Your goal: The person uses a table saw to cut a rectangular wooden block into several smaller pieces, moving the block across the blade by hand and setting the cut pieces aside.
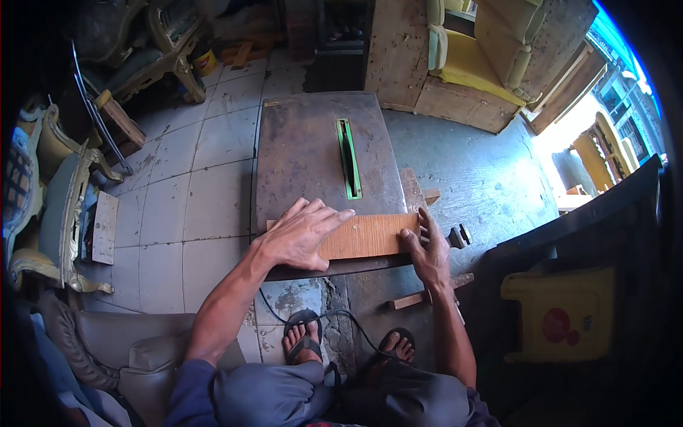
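A flat orange-brown wooden board (371, 235) lies along the near edge of a worn metal table saw top (299, 149). My left hand (299, 235) grips the board's left part, fingers bent over its top and thumb at the near edge. At the board's right end, my right hand (423, 249) holds it with thumb and fingers. Beyond the board, a green-edged slot (347, 159) with a dark narrow opening runs front to back in the top. Just right of my right hand is a metal knob (461, 236).
Ornate chair frames (64, 206) stand at left, a yellow cushioned wooden piece (477, 71) at back right. A grey upholstered piece (135, 338) sits near left, a yellow plastic container (558, 313) near right. A black cable (348, 317) crosses by my feet. Wood offcuts (405, 302) lie at right.
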The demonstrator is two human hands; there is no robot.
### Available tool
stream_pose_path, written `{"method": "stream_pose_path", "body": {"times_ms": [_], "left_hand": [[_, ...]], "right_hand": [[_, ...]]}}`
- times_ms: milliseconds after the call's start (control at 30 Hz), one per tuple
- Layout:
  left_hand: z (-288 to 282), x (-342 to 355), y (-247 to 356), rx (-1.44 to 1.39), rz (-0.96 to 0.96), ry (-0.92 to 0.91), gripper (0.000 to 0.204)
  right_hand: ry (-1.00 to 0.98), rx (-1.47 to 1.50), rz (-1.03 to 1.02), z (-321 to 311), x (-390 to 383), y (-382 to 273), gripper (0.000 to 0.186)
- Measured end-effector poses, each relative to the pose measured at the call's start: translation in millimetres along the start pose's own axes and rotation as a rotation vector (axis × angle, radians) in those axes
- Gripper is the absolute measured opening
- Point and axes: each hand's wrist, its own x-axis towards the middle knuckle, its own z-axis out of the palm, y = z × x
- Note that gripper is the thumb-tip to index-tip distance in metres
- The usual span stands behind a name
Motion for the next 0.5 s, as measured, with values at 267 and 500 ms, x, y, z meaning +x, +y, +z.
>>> {"method": "stream_pose_path", "body": {"times_ms": [267, 500], "left_hand": [[28, -28, 13, 0.051, -0.196, 0.217, 0.107], [40, -30, 24, 0.047, -0.249, 0.279, 0.102]], "right_hand": [[0.208, 0.043, 0.112, -12, -15, 10, 0.055], [0.409, -0.072, 0.163, -71, -32, 29, 0.049]]}}
